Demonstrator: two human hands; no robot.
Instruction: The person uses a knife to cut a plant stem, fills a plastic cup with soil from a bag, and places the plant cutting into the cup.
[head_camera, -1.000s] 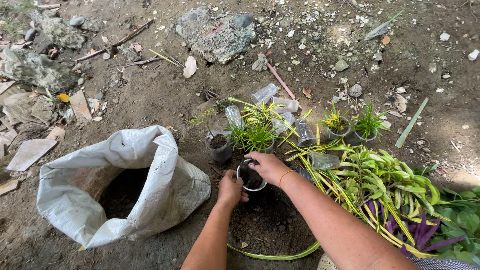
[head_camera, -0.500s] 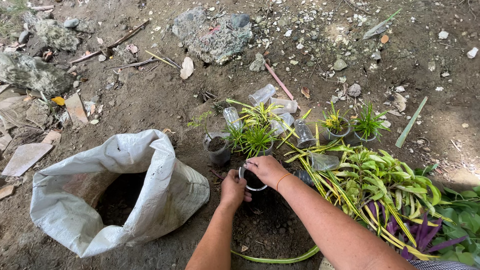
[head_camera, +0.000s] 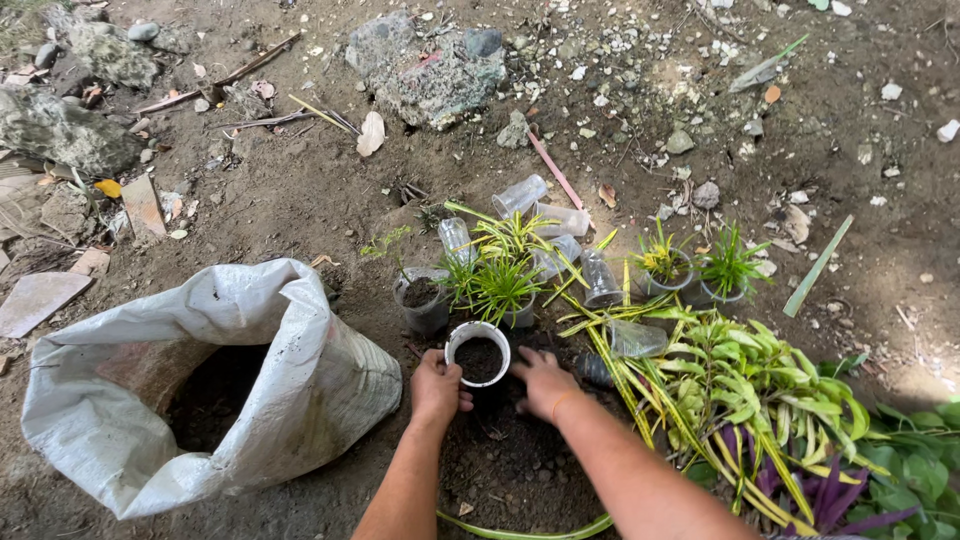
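My left hand (head_camera: 436, 385) grips the left side of a clear plastic cup (head_camera: 478, 353) filled with dark soil, held upright just above a patch of loose dark soil (head_camera: 500, 455). To the cup's right, my right hand (head_camera: 541, 382) lies palm down with its fingers in that soil, nothing visibly in its grasp. Right behind the cup stand two more cups, one holding soil (head_camera: 423, 303) and one holding a small green and yellow plant (head_camera: 503, 287).
A large white woven sack (head_camera: 250, 370) lies open at the left. Several empty clear cups (head_camera: 560, 235) lie behind the plants. Two potted seedlings (head_camera: 695, 268) stand at the right. A heap of cut green, yellow and purple plants (head_camera: 760, 400) covers the right foreground. Rocks (head_camera: 430, 70) sit farther back.
My right hand has come off the cup's rim and dropped to the soil at its right. The cup's soil-filled mouth is now uncovered. My left hand still holds the cup.
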